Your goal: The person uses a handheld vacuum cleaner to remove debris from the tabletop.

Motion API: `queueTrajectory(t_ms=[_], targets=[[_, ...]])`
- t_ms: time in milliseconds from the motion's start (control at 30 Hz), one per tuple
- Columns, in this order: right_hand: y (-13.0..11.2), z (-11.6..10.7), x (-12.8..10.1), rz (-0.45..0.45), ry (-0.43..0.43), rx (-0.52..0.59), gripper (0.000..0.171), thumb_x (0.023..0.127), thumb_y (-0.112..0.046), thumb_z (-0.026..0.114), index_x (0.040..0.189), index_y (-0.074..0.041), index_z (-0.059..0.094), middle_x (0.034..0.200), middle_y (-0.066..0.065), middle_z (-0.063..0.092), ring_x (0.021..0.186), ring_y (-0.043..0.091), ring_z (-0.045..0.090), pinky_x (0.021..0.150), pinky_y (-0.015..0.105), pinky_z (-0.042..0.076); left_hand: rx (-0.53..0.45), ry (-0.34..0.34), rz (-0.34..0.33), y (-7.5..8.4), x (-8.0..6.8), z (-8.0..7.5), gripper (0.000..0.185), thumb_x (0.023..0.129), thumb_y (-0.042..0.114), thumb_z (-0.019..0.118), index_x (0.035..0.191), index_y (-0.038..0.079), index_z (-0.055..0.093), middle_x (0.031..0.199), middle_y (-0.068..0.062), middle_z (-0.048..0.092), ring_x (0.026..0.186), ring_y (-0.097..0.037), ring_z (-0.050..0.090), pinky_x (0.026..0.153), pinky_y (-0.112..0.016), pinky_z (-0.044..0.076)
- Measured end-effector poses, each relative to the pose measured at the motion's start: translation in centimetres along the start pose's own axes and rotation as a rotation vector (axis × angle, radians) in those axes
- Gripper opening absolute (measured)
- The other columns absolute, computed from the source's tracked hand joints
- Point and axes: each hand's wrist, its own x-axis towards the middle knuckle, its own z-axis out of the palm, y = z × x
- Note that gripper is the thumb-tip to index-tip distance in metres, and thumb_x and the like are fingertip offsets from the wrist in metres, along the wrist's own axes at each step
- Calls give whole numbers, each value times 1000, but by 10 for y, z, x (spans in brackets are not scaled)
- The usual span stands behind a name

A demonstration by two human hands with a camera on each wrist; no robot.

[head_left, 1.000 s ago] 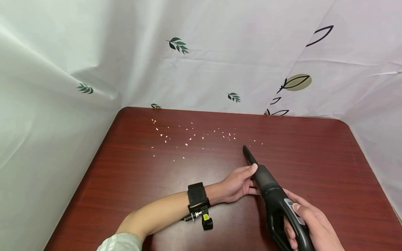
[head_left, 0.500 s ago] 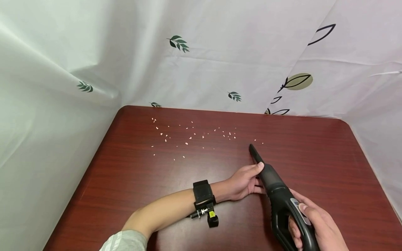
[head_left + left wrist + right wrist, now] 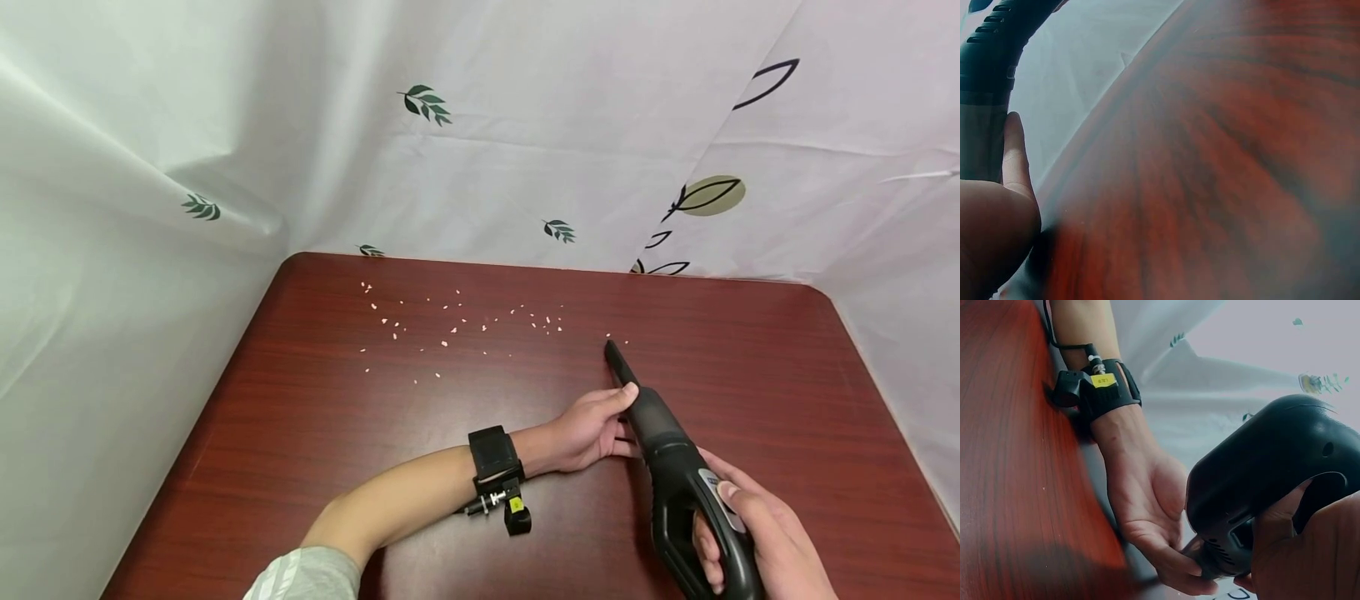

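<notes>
A black handheld vacuum cleaner (image 3: 663, 437) slants across the right half of the table in the head view. My right hand (image 3: 776, 529) grips its loop handle, the thumb lying by the grey button panel. Farther forward, my left hand (image 3: 592, 427) holds the barrel near the nozzle, thumb on top and fingers underneath. The narrow nozzle (image 3: 619, 363) points away from me, its tip just below a pale crumb (image 3: 608, 335). Other small pale crumbs (image 3: 445, 343) lie scattered over the far left and middle. In the right wrist view, the left hand (image 3: 1147, 494) cups the vacuum's far end.
The dark red wooden table (image 3: 300, 442) has rounded far corners. White leaf-printed sheeting (image 3: 480, 175) hangs behind it and along both sides. A black strap with a small camera (image 3: 495, 462) sits on the left wrist, near the tabletop.
Both hands have shifted the vacuum cleaner to the right, bringing its nozzle tip to the rightmost crumbs. A tiny crumb seen beside the nozzle one second ago no longer shows.
</notes>
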Motion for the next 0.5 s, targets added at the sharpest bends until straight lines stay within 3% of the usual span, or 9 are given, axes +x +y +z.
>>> queueTrajectory(t_ms=[267,500], targets=[[2,-4,5,-35,-39,35,44,119,-32,25,161,-17,26,73,14,62,57,29,60,54,46,58,-20,31,-11,1,6,1,49,117,39,39,149,3,51,141,-13,62,98,-19,70,109,-63,48],[3,-6,9,-80,-93,99,37,119,-28,26,155,-29,38,74,10,61,57,24,60,52,45,57,-28,52,2,2,10,0,49,117,38,38,148,3,53,128,-6,65,95,-18,71,88,-44,59]])
